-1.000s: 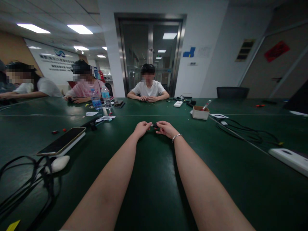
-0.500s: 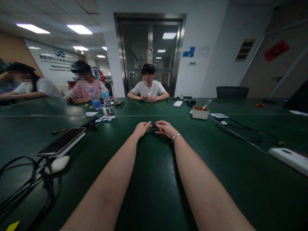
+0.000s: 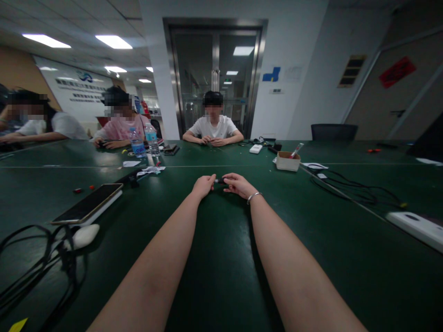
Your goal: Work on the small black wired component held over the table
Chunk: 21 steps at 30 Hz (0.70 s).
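Out over the green table [image 3: 221,258], both my arms stretch forward until the hands nearly meet. Between them is a small dark stick-like piece with a pale, shiny left end [image 3: 218,180], too small to name more exactly. My left hand [image 3: 204,186] pinches its shiny end with closed fingers. The dark end is gripped by the thumb and fingertips of my right hand [image 3: 239,185], which has a silver bracelet [image 3: 254,197] at the wrist. Fingers partly hide the piece at both ends.
A phone [image 3: 88,203] on a white block and black cables [image 3: 64,249] lie to the left. Water bottles [image 3: 151,139] stand farther back. A small box [image 3: 288,161] and a white power strip [image 3: 417,229] are on the right. A person [image 3: 213,127] sits opposite.
My left hand has shifted very slightly left, so a little more of the piece's shiny end shows between the hands. My right hand stays where it was.
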Motion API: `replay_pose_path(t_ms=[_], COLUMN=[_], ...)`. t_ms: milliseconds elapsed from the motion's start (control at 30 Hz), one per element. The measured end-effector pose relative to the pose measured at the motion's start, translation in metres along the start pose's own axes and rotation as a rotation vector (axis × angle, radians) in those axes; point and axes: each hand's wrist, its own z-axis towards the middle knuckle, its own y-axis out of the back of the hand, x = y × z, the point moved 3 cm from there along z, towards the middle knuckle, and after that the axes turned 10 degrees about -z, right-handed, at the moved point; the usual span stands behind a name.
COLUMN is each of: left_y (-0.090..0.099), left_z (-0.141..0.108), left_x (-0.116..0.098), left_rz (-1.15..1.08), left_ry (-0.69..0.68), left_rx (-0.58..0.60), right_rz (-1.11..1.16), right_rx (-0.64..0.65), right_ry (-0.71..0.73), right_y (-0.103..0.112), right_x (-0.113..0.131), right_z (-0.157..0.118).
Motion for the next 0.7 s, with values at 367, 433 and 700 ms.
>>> replay_pose_path(t_ms=[367, 433, 700], left_y=[-0.0014, -0.0019, -0.0023], left_z=[0.0029, 0.0032, 0.0026], left_x=[0.0023, 0.0031, 0.0025], left_rz=[0.047, 0.025, -0.025], left_ry=[0.008, 0.012, -0.042], left_rx=[0.001, 0.01, 0.016], right_rz=[-0.002, 0.003, 0.039], right_rx=[0.007, 0.005, -0.029], right_ry=[0.016, 0.012, -0.024], right_y=[0.0, -0.0003, -0.0016], right_x=[-0.0012, -0.0005, 0.0027], right_z=[0.0011, 0.0004, -0.0018])
